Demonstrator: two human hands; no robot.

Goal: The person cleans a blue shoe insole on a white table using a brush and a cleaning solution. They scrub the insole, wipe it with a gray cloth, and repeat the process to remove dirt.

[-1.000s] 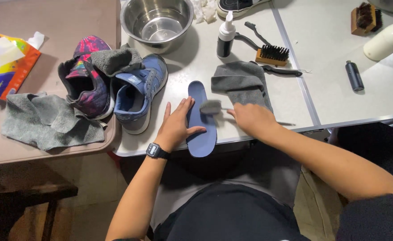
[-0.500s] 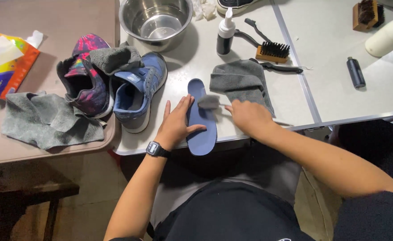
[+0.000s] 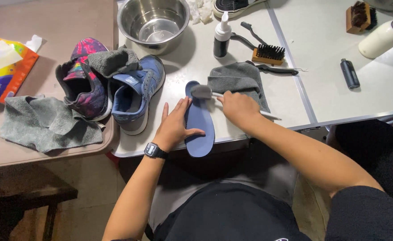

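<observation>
White folding table (image 3: 232, 134) butted against a tan table (image 3: 49, 156) at nine o'clock; tiled floor and a dark bench below. Orange-and-blue wipes packet (image 3: 4, 73) at ten o'clock on the tan top, grey cloth (image 3: 44, 122) beside it. Black bottle with white nozzle (image 3: 222, 35) at twelve o'clock by a steel bowl (image 3: 154, 22). Blue insole (image 3: 199, 122) flat near the front edge at centre, pinned by left hand (image 3: 174, 127), fingers spread. Right hand (image 3: 239, 107) closed around a small brush (image 3: 203, 91), bristles on the insole's far end.
</observation>
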